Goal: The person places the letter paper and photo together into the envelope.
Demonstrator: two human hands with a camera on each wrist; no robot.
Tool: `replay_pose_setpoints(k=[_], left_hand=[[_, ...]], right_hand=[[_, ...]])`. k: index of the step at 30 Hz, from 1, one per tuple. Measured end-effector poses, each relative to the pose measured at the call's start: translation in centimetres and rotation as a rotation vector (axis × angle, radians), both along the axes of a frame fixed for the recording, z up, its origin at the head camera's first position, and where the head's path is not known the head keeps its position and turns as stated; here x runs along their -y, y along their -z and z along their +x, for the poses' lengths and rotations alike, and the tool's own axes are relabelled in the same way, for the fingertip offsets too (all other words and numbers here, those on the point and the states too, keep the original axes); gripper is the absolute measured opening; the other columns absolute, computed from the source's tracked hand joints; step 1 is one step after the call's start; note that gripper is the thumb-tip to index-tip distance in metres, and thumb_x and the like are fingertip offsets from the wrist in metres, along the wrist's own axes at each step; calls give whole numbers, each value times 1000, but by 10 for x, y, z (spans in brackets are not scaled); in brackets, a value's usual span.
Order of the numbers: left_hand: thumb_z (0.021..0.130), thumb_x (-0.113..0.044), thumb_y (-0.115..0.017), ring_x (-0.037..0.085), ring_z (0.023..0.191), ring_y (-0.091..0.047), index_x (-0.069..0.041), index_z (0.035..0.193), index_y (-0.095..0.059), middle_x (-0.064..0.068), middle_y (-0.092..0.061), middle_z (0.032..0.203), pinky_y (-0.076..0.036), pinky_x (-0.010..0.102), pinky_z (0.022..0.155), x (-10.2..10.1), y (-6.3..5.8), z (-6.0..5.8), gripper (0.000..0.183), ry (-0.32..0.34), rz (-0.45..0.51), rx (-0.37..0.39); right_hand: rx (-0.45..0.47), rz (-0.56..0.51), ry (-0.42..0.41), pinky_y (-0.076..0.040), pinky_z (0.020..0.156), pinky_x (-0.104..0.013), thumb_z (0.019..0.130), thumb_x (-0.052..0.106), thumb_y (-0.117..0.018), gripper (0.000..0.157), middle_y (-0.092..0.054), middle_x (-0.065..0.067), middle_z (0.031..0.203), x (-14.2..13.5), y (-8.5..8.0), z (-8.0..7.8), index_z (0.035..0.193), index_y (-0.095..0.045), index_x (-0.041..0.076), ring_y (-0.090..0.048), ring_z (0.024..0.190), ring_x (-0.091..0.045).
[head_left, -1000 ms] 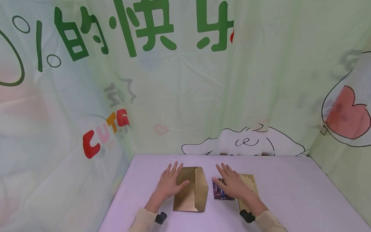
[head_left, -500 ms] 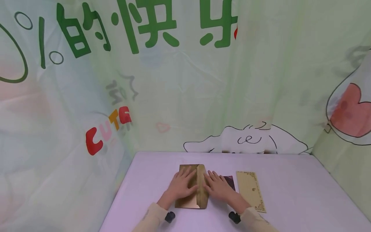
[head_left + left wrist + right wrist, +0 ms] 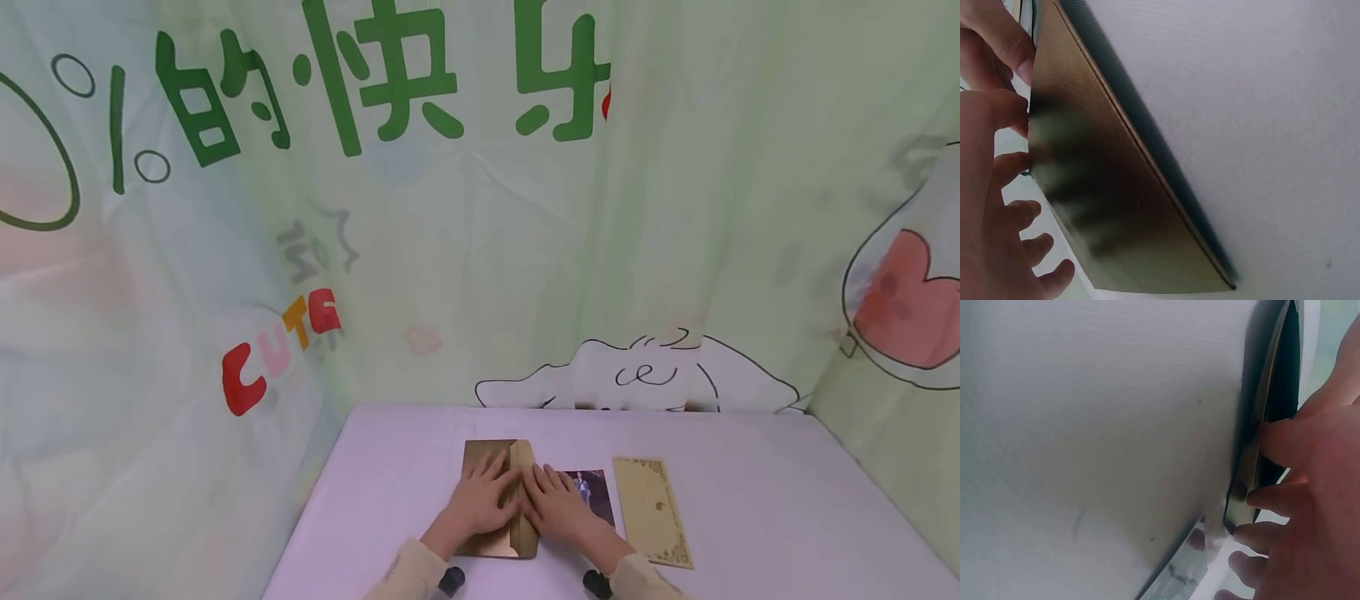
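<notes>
Fingers of the left hand (image 3: pixel 483 496) are spread moderately wide and extended over the gold envelope (image 3: pixel 483 546), with nothing gripped between them. In the left wrist view they are slightly bent over its glossy surface; the exact points of contact cannot be told. Fingers of the right hand (image 3: pixel 561 507) are extended and set narrowly together across the envelope's flap (image 3: pixel 528 546), touching it. Both thumbs point inward and come close to each other near the crease.

Envelope location: left of centre on the lilac worktop (image 3: pixel 750 483), long sides running away from the person, flap folded out to the right. Right wrist view shows the flap edge under the right fingertips, with a dark gap beside it.

Printed photograph (image 3: pixel 597 492): just right of the envelope, partly covered by the right hand; a figure in blue is visible on it. Beige card (image 3: pixel 654 512) with ornamental corners: flat, right of the photograph and apart from it, slightly slanted.

Cream sleeves (image 3: pixel 412 571) cover both forearms. Behind the worktop hangs a pale curtain (image 3: pixel 525 250) bearing green Chinese characters.
</notes>
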State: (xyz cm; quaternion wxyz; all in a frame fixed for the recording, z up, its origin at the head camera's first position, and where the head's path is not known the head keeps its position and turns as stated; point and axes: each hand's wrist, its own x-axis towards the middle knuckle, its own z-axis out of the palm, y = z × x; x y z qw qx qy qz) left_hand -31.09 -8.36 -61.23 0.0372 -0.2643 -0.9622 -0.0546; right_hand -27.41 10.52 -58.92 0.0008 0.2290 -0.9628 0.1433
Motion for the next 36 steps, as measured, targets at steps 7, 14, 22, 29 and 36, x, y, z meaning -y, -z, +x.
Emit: replay_pose_setpoints(k=[7,14,22,29,36], left_hand=[[96,-44,-52,36,149,-33,-30,149,-49,9,-38,161,-37,54,114,1,9,11,55,-5,-49,23],[93,-46,-56,33,140,-47,-28,139,-58,8,-47,155,-48,52,103,3,-8,6,50,-23,-79,22],[89,-65,-63,29,122,-62,-25,141,-52,11,-48,151,-55,44,93,14,-36,-4,67,21,-56,193],[71,-72,-77,27,139,-49,-26,150,-37,17,-31,163,-52,44,100,32,-40,-8,99,93,-37,331],[68,-73,-78,30,143,-45,-26,147,-33,21,-26,164,-50,43,104,39,-37,-13,103,127,7,323]], right_hand=[[64,8,16,-24,115,-67,99,24,-60,55,-43,-26,153,2,6,14,145,-47,-3,-36,143,-49],[65,65,36,-23,116,-66,101,29,-58,56,-41,-24,155,4,6,11,146,-47,-1,-33,145,-47],[69,82,55,-23,117,-65,100,31,-59,56,-41,-23,156,3,3,8,146,-48,0,-34,146,-47],[46,45,20,-24,115,-67,100,26,-59,55,-41,-28,154,2,4,7,144,-48,-4,-36,143,-51],[46,56,40,-23,118,-64,101,29,-58,56,-39,-25,156,1,0,2,147,-46,-2,-34,145,-47]])
